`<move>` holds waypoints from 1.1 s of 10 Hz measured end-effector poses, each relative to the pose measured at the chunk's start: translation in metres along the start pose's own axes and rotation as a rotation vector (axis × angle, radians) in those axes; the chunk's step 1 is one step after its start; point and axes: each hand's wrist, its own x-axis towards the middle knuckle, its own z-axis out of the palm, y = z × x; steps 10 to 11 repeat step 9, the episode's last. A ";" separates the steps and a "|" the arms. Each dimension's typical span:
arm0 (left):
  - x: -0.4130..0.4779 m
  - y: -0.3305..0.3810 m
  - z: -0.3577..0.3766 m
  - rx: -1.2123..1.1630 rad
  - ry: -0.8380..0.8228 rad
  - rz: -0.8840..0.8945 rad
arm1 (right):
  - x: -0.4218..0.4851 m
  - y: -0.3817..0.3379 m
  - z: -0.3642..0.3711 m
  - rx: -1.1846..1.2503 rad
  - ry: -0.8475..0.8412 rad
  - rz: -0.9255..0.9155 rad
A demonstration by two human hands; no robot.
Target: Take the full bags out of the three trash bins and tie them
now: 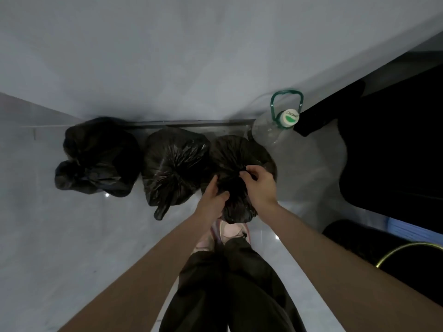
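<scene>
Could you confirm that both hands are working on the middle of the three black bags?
Not quite: the head view shows the left hand and right hand on the rightmost bag, beside the water jug; the middle bag lies untouched.

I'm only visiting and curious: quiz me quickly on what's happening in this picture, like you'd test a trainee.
1. True or false: the left hand and right hand are both on the rightmost trash bag.
2. How many black bags sit by the wall?
3. What stands right of the bags? A) broom B) clear water bottle C) chair
Key: 1 true. 2 three: leftmost bag, middle bag, rightmost. 3 B.
</scene>
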 end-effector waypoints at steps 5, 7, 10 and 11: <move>0.050 0.000 -0.019 -0.181 0.114 -0.039 | 0.050 0.007 0.043 0.045 -0.106 -0.040; 0.045 0.000 -0.025 -0.183 0.129 -0.018 | 0.049 0.008 0.029 0.007 -0.113 -0.054; 0.010 0.021 -0.031 -0.069 0.136 0.030 | 0.021 -0.002 0.003 -0.020 -0.107 0.029; 0.010 0.021 -0.031 -0.069 0.136 0.030 | 0.021 -0.002 0.003 -0.020 -0.107 0.029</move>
